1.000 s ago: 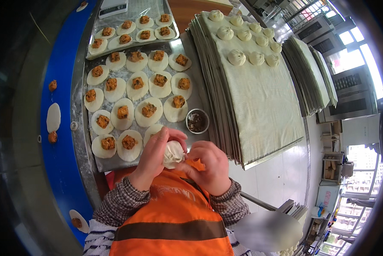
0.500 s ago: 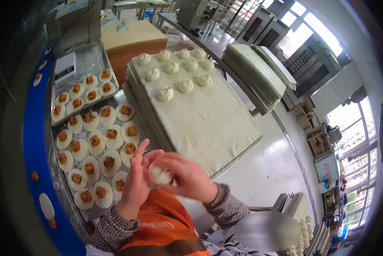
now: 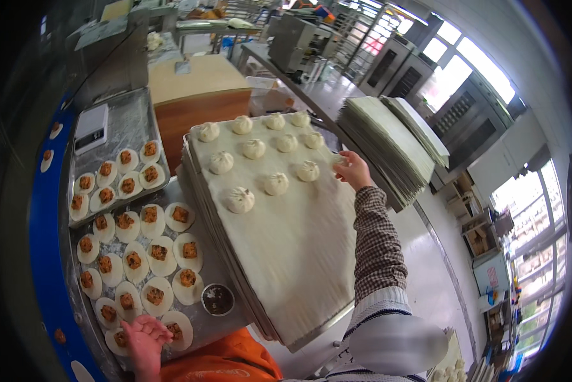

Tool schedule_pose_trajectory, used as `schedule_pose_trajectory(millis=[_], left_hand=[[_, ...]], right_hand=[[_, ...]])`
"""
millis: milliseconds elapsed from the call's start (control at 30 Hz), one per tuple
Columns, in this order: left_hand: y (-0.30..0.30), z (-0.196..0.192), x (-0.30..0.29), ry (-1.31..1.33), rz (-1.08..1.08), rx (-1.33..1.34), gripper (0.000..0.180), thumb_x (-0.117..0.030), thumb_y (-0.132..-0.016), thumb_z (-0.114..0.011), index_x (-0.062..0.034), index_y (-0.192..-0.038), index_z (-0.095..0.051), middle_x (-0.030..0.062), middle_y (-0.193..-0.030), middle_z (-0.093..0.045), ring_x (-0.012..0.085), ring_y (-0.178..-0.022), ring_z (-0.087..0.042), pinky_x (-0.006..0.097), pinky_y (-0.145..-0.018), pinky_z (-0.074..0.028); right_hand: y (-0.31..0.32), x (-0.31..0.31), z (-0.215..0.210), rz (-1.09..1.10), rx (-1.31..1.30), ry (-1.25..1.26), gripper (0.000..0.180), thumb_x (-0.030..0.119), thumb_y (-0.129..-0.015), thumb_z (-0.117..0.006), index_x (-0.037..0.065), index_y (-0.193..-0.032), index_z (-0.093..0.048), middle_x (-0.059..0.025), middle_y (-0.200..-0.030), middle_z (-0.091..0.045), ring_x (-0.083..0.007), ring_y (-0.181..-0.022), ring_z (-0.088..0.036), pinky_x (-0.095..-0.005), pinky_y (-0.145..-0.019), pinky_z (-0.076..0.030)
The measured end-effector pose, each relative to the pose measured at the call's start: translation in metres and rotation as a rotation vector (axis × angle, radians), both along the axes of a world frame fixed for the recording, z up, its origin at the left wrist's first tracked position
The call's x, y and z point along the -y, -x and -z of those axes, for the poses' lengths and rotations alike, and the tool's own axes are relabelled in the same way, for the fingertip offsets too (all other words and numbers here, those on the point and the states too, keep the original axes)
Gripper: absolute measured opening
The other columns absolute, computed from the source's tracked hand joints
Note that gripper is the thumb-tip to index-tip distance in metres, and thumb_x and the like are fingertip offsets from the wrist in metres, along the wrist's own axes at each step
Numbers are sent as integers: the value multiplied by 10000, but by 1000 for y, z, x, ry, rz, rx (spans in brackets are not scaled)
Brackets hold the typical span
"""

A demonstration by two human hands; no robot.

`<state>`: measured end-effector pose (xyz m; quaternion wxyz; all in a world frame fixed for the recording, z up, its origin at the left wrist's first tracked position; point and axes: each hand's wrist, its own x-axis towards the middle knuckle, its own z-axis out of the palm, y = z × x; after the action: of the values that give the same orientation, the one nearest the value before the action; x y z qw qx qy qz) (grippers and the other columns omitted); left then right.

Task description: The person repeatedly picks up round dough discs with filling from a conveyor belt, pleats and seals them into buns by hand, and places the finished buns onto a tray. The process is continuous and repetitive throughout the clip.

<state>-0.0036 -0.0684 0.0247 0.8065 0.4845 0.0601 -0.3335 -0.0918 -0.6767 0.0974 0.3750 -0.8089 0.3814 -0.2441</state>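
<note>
At the cloth-covered tray's [image 3: 286, 254] right edge, my right hand [image 3: 356, 172] is closed with its fingertips on a pleated bun [image 3: 338, 159], mostly hidden behind them. The bun lines up with the end of the nearest row of pleated white buns, such as this one [image 3: 275, 183]. My left hand [image 3: 147, 342] is empty, its fingers apart. It hovers over the nearest flat dough wrappers [image 3: 181, 340], partly covering them. Several round wrappers, each topped with orange-brown filling [image 3: 188, 277], lie in rows on the metal tray at the left.
A small metal bowl [image 3: 218, 299] stands between the wrappers and the bun tray. Beyond the wrappers are a second metal tray [image 3: 133, 108] and a white scale [image 3: 91, 129]. Stacked cloth-covered boards [image 3: 388, 146] rise at the right. A blue belt edge [image 3: 47, 254] runs along the left.
Both hands were together around the bun near my apron. My right hand has carried it far and right to the tray's edge; my left has dropped away leftward over the wrappers.
</note>
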Motion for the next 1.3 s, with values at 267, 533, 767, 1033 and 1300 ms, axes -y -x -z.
schedule_pose_trajectory(millis=[267,533,767,1033,1300], left_hand=[[8,17,-17,-36,181,-57,628,-551,-975,-242,-11,-1025,-561,80,-874,-624,170,-804,-603,291,-722,-481],[-35,24,-69,-92,63,234,544,-487,-991,-284,-26,-1034,-570,91,-912,-619,169,-802,-613,293,-701,-505],[-172,22,-160,-315,-279,235,489,-523,-945,-419,-70,-963,-603,32,-850,-621,141,-748,-600,278,-643,-496],[-332,29,-199,-671,-442,324,683,-550,-859,-560,4,-1253,-494,159,-1155,-552,231,-1032,-540,364,-825,-470],[-441,70,-197,-1365,-450,459,923,-621,-713,-643,102,-1246,-435,267,-1230,-519,374,-1162,-506,421,-972,-422]], right_hand=[[19,75,51,-224,-62,-63,348,94,-823,-644,63,-1154,-543,-7,-755,-588,-86,-521,-504,-228,-453,-415],[19,20,7,107,-47,217,401,221,-911,-594,96,-1276,-486,-40,-922,-605,-51,-452,-452,-181,-380,-363],[79,-58,-7,-74,126,238,180,164,-949,-541,63,-800,-556,71,-607,-427,7,-452,-309,-175,-379,-225],[64,-322,-4,-444,-234,319,188,163,-910,-599,81,-1074,-638,-39,-854,-616,-151,-693,-556,-250,-597,-453],[-28,-442,-8,-565,-239,194,230,-15,-832,-602,27,-1058,-621,-92,-1044,-612,-142,-810,-569,-236,-620,-451]])
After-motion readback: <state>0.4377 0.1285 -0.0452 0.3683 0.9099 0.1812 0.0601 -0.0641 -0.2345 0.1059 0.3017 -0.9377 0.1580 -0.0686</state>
